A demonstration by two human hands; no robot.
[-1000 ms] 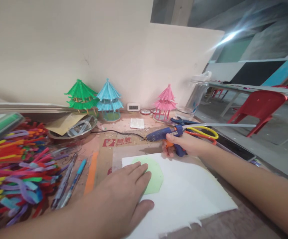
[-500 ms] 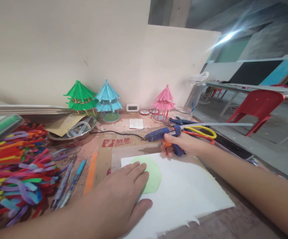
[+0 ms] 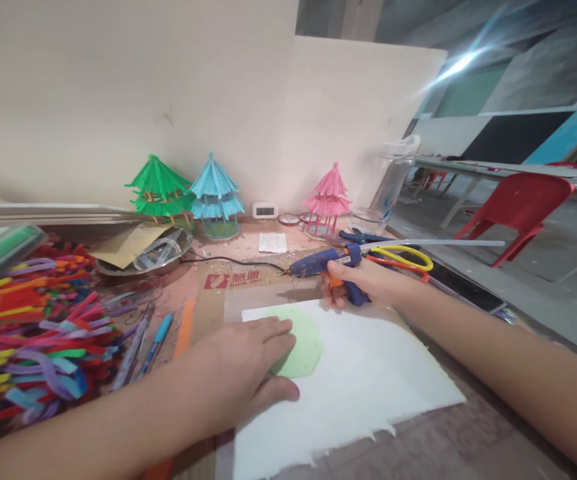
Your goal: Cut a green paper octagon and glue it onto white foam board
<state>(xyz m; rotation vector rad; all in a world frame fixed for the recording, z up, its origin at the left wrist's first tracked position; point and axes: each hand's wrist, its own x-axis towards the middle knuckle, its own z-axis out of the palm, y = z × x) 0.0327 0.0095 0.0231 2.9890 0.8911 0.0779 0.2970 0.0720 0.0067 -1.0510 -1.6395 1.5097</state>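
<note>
Pressing flat, left hand open on the pale green foam octagon atop the white sheet mid-desk, right hand just beyond, grip closed around the blue hot glue gun, nozzle pointing left.

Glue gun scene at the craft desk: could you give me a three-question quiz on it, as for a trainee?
1. Which hand grips the glue gun?
2. True or false: the left hand rests flat on the green octagonal piece on the white sheet.
3. Which paper pagoda stands nearest the water bottle? A green B blue C pink

Key: 1. The right hand. 2. True. 3. C.
</note>
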